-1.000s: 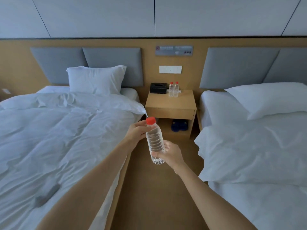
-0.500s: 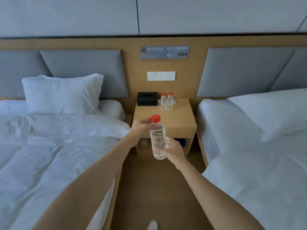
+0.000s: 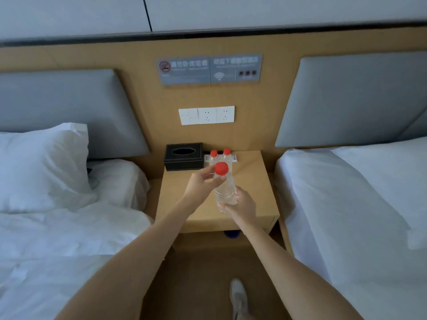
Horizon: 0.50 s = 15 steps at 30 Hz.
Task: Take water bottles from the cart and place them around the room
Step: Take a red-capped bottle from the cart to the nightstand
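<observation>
I hold a clear water bottle (image 3: 225, 188) with a red cap upright above the wooden nightstand (image 3: 251, 181). My left hand (image 3: 201, 183) grips its neck just under the cap. My right hand (image 3: 242, 204) wraps around its lower part from the right. Two more red-capped bottles (image 3: 220, 155) stand at the back of the nightstand, next to a black tissue box (image 3: 183, 156). The cart is out of view.
A white bed (image 3: 69, 227) with a pillow lies on the left and another white bed (image 3: 358, 204) on the right. The narrow aisle between them leads to the nightstand. Wall sockets (image 3: 206, 115) sit above it. My shoe (image 3: 238, 296) shows on the brown floor.
I have walked closer to the nightstand, so it fills more of the view. The bottle, held in both hands, now hovers over the nightstand top instead of in front of it.
</observation>
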Tool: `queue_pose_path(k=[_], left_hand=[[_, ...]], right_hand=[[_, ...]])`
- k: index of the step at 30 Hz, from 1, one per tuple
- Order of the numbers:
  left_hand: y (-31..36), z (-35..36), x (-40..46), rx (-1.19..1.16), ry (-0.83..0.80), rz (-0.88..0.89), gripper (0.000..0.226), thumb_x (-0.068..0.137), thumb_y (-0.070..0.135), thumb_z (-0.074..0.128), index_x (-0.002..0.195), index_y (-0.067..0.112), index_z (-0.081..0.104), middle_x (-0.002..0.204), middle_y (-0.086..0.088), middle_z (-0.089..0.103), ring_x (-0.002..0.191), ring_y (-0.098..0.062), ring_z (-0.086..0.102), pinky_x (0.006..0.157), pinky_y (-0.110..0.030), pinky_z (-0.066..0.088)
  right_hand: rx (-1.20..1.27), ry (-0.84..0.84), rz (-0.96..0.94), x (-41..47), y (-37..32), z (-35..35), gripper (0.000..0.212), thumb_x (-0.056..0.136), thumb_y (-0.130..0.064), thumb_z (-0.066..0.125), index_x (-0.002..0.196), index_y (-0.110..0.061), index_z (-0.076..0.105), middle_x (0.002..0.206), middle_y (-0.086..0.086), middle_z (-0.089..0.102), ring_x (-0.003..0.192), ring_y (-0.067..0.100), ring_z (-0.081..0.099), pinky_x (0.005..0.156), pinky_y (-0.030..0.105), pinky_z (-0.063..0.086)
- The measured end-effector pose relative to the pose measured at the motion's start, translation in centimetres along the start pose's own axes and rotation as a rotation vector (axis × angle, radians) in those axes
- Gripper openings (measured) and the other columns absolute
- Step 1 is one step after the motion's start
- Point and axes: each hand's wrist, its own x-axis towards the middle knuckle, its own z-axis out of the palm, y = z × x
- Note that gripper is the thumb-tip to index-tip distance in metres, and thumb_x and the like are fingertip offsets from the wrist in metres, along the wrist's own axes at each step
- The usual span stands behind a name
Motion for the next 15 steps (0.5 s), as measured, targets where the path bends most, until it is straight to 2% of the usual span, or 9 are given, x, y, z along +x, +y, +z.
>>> queue_pose_path(k=[2, 6, 9, 11, 13, 15], left_hand=[[-1.2, 0.9, 4.0, 0.026, 0.033, 0.002, 0.044, 0.087, 0.028, 0.062, 0.130, 0.023, 0.053, 0.123, 0.009, 0.059, 0.112, -0.005, 0.048, 0.094, -0.027, 0.034], [-4.8, 2.4, 11.4, 0.098, 0.057, 0.014, 0.036, 0.087, 0.022, 0.064, 0.123, 0.022, 0.058, 0.114, 0.012, 0.058, 0.110, -0.007, 0.050, 0.091, -0.022, 0.033], [-8.2, 2.8, 15.8, 0.120, 0.075, -0.027, 0.033, 0.084, 0.021, 0.068, 0.116, 0.024, 0.063, 0.118, 0.008, 0.061, 0.110, -0.008, 0.053, 0.087, -0.014, 0.037], [-10.3, 2.9, 18.1, 0.127, 0.086, -0.051, 0.033, 0.082, 0.020, 0.070, 0.114, 0.023, 0.064, 0.113, 0.010, 0.061, 0.104, -0.003, 0.053, 0.080, -0.003, 0.037], [-12.3, 2.9, 20.0, 0.126, 0.096, -0.067, 0.034, 0.081, 0.018, 0.072, 0.114, 0.023, 0.064, 0.105, 0.015, 0.059, 0.096, 0.003, 0.052, 0.075, 0.002, 0.037], [-14.2, 3.2, 21.4, 0.117, 0.103, -0.083, 0.035, 0.079, 0.018, 0.074, 0.113, 0.023, 0.066, 0.101, 0.016, 0.061, 0.095, 0.004, 0.054, 0.075, 0.003, 0.038]], right_hand=[[-0.002, -0.004, -0.006, 4.4, 1.5, 0.7, 0.032, 0.074, -0.027, 0.076, 0.101, -0.021, 0.061, 0.087, -0.013, 0.061, 0.077, -0.001, 0.055, 0.073, 0.011, 0.045], [0.021, -0.006, 0.029, 11.9, 5.7, 3.1, 0.051, 0.070, -0.035, 0.077, 0.115, -0.021, 0.057, 0.107, -0.008, 0.064, 0.099, 0.007, 0.059, 0.090, 0.029, 0.051], [0.042, -0.012, 0.068, 16.1, 8.8, 5.5, 0.054, 0.069, -0.033, 0.079, 0.116, -0.020, 0.057, 0.108, -0.007, 0.066, 0.100, 0.008, 0.061, 0.091, 0.028, 0.051], [0.019, -0.003, 0.084, 18.1, 10.8, 7.2, 0.059, 0.067, -0.034, 0.080, 0.119, -0.017, 0.058, 0.112, -0.004, 0.066, 0.104, 0.011, 0.061, 0.093, 0.031, 0.051], [0.016, 0.029, 0.106, 19.8, 12.8, 8.9, 0.065, 0.065, -0.034, 0.081, 0.122, -0.014, 0.057, 0.116, -0.001, 0.066, 0.108, 0.013, 0.060, 0.095, 0.034, 0.049], [0.032, 0.075, 0.126, 21.0, 14.6, 10.3, 0.064, 0.065, -0.029, 0.083, 0.121, -0.011, 0.058, 0.115, 0.001, 0.066, 0.107, 0.014, 0.060, 0.095, 0.031, 0.047]])
